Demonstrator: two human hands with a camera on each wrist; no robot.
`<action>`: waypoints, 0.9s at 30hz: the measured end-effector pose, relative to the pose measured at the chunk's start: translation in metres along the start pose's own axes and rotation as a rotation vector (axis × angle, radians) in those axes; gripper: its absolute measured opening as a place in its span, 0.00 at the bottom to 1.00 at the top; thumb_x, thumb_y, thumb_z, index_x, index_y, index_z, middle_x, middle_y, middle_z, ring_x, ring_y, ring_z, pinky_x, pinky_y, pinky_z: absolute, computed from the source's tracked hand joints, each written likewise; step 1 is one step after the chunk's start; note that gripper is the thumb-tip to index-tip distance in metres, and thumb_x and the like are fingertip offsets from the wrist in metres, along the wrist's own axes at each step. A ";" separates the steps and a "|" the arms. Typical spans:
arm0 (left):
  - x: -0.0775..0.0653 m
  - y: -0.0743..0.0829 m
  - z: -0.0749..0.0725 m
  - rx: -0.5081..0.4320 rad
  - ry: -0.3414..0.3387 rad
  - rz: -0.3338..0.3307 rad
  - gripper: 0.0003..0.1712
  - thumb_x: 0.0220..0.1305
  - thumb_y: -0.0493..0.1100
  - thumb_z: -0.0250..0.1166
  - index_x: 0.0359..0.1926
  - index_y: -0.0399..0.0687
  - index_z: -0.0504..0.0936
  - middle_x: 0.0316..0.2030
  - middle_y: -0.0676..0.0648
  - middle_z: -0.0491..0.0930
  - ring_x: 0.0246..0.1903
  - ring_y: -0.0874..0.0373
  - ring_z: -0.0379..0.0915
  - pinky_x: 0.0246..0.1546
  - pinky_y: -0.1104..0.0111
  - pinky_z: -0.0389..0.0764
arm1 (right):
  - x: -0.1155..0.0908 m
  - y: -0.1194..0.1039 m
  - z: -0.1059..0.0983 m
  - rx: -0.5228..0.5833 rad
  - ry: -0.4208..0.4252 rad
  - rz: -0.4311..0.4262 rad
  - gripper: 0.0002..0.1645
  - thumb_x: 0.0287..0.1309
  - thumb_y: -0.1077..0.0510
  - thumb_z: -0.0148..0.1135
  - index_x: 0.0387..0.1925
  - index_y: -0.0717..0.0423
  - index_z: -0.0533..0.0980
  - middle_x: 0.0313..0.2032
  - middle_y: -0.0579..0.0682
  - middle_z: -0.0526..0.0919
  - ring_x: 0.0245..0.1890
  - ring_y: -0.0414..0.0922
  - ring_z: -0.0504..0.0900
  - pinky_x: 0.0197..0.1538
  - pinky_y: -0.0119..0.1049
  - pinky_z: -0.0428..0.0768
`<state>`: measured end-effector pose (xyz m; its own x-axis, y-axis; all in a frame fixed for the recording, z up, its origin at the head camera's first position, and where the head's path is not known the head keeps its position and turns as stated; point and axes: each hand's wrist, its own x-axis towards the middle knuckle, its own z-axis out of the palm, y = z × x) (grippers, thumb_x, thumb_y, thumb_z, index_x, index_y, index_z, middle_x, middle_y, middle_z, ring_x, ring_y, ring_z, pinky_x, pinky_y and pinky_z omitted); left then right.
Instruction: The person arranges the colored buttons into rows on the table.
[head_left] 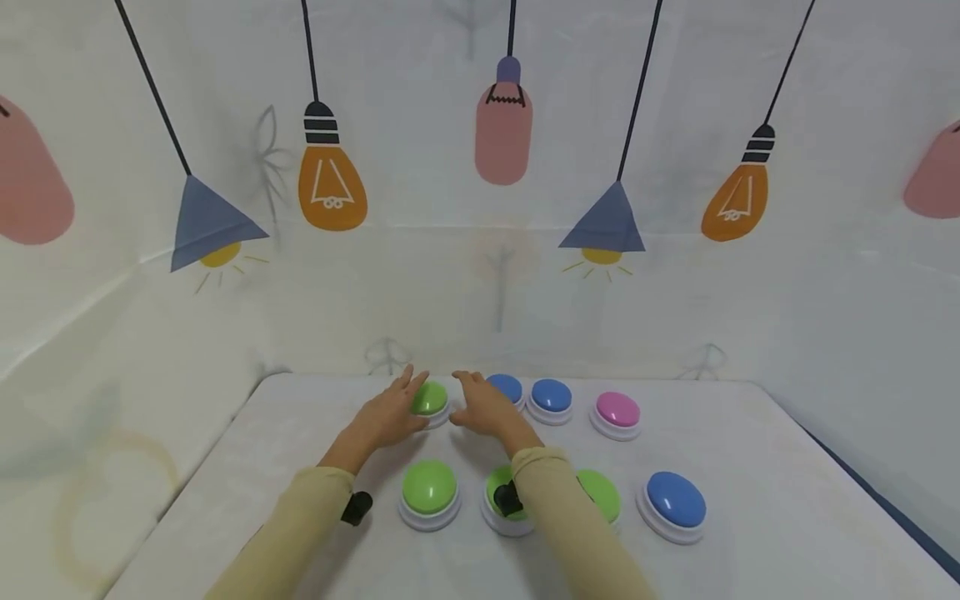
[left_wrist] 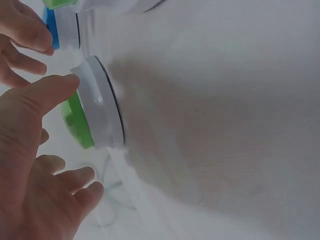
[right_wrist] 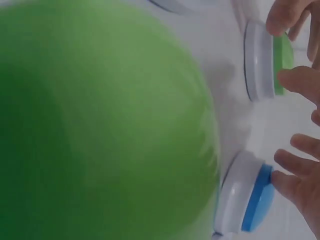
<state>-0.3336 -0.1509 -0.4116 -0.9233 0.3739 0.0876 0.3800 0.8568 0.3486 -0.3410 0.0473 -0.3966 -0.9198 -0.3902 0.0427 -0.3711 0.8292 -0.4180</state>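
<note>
My left hand (head_left: pixel 384 418), fingers spread, reaches over the left side of a green push button (head_left: pixel 432 398) with a white base in the back row. In the left wrist view its thumb (left_wrist: pixel 52 90) lies right at the rim of that button's base. On the button's other side, my right hand (head_left: pixel 487 408) hovers with fingers and thumb apart, overlapping a blue button (head_left: pixel 506 386) in the head view. The right wrist view has both hands flanking the green button (right_wrist: pixel 283 62), with a blue button (right_wrist: pixel 260 200) close to the right hand's fingers. Neither hand holds anything.
Farther right in the back stand another blue button (head_left: pixel 552 395) and a pink button (head_left: pixel 618 409). The front row has green buttons (head_left: pixel 429 487), partly behind my right sleeve (head_left: pixel 577 525), and a blue one (head_left: pixel 677 500). A lamp-printed cloth (head_left: pixel 450 292) hangs behind the white table (head_left: pixel 757 467).
</note>
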 end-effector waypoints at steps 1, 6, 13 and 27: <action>0.000 -0.001 0.001 -0.011 -0.001 -0.005 0.47 0.63 0.47 0.69 0.76 0.42 0.54 0.75 0.29 0.47 0.67 0.32 0.60 0.59 0.41 0.72 | 0.002 -0.002 0.002 -0.001 0.004 0.008 0.45 0.56 0.54 0.69 0.72 0.56 0.59 0.67 0.66 0.67 0.62 0.62 0.73 0.61 0.55 0.75; 0.003 -0.005 0.008 -0.046 0.008 -0.007 0.47 0.60 0.45 0.69 0.75 0.42 0.56 0.74 0.29 0.48 0.64 0.31 0.64 0.58 0.41 0.73 | 0.010 -0.011 0.011 0.010 0.003 0.030 0.45 0.57 0.55 0.70 0.72 0.56 0.60 0.67 0.64 0.68 0.61 0.60 0.74 0.61 0.53 0.76; 0.002 -0.007 0.013 -0.024 0.010 -0.018 0.45 0.62 0.49 0.68 0.75 0.42 0.59 0.74 0.30 0.50 0.66 0.31 0.61 0.59 0.41 0.72 | 0.017 -0.021 0.019 0.064 -0.056 0.003 0.47 0.57 0.53 0.70 0.73 0.57 0.58 0.69 0.63 0.64 0.65 0.59 0.70 0.66 0.52 0.71; -0.002 -0.013 0.024 -0.025 0.103 0.002 0.40 0.62 0.43 0.69 0.71 0.38 0.64 0.66 0.27 0.65 0.60 0.31 0.70 0.58 0.42 0.73 | 0.028 -0.027 0.028 -0.018 -0.110 -0.056 0.43 0.62 0.51 0.65 0.72 0.62 0.60 0.69 0.64 0.66 0.69 0.57 0.66 0.70 0.50 0.66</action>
<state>-0.3356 -0.1542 -0.4383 -0.9240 0.3358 0.1831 0.3813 0.8464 0.3718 -0.3528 0.0028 -0.4091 -0.8785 -0.4765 -0.0345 -0.4244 0.8116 -0.4014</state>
